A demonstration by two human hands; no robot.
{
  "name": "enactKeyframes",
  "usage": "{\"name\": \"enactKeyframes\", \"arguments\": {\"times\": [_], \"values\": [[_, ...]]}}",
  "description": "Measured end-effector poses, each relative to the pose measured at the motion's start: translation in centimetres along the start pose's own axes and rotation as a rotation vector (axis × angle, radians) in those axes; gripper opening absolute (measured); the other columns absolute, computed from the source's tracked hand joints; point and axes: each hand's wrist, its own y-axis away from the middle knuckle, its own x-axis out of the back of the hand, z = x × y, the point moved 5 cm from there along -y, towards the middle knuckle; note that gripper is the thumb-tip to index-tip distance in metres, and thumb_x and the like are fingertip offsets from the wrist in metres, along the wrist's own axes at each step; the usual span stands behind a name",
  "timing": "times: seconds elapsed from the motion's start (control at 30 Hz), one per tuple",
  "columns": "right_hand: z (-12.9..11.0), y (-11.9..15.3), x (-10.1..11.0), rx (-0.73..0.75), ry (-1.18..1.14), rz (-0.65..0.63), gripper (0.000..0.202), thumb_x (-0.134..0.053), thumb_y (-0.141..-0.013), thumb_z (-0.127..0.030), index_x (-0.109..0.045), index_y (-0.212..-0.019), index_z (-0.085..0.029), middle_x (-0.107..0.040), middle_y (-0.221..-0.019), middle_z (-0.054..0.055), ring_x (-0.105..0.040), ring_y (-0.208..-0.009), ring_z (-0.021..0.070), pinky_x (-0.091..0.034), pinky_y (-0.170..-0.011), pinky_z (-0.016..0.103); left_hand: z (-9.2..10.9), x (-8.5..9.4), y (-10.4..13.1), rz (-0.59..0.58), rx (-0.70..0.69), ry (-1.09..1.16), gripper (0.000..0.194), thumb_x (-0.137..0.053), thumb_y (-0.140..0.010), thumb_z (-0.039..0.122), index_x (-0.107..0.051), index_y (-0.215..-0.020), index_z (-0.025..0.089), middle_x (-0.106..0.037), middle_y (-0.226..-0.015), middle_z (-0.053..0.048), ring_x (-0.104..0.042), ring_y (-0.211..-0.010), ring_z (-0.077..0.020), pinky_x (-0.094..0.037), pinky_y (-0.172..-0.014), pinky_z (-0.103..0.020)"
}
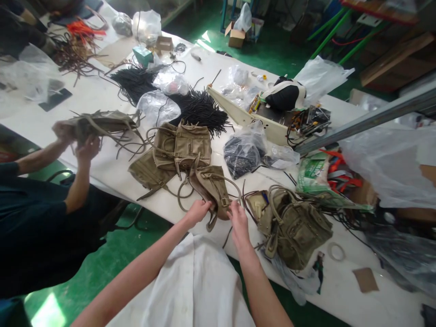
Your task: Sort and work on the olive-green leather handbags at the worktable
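Note:
A small olive-brown bag (211,186) with straps and a buckle lies at the near edge of the white table (102,95). My left hand (198,210) grips its lower left edge. My right hand (238,217) pinches its lower right side by the buckle strap. Behind it lies a pile of the same bags (182,147). To the right of my right hand sits another olive bag (293,225) with its handles up.
A person in dark clothes at the left holds a similar bag (98,125) in both hands. Bundles of black cords (200,109), plastic bags (243,150), a cream tray (235,111) and a tape ring (336,251) crowd the table. Green floor lies below.

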Motion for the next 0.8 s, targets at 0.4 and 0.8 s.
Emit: {"name": "enactKeyframes", "arguments": {"times": [0.4, 0.8], "values": [[1.3, 7.8, 0.9, -0.251, 0.024, -0.458, 0.057, -0.083, -0.088, -0.066, -0.078, -0.114, -0.015, -0.081, -0.098, 0.013, -0.078, -0.083, 0.0271, -0.062, -0.087, 0.043, 6.5, -1.4, 0.3, -0.017, -0.21, -0.203, 0.037, -0.054, -0.094, 0.026, -0.067, -0.061, 0.016, -0.048, -0.046, 0.001, -0.048, -0.053, -0.016, -0.038, -0.058, -0.029], [0.2, 7.4, 0.1, -0.44, -0.241, -0.774, 0.045, -0.078, -0.097, -0.036, -0.075, -0.136, -0.015, -0.075, -0.137, 0.02, -0.071, -0.13, 0.0347, -0.045, -0.123, 0.057, 8.1, -0.2, 0.4, 0.033, -0.388, -0.421, 0.043, -0.053, -0.095, 0.025, -0.057, -0.052, 0.02, -0.051, -0.05, -0.001, -0.052, -0.059, -0.0179, -0.038, -0.065, -0.033]]}}
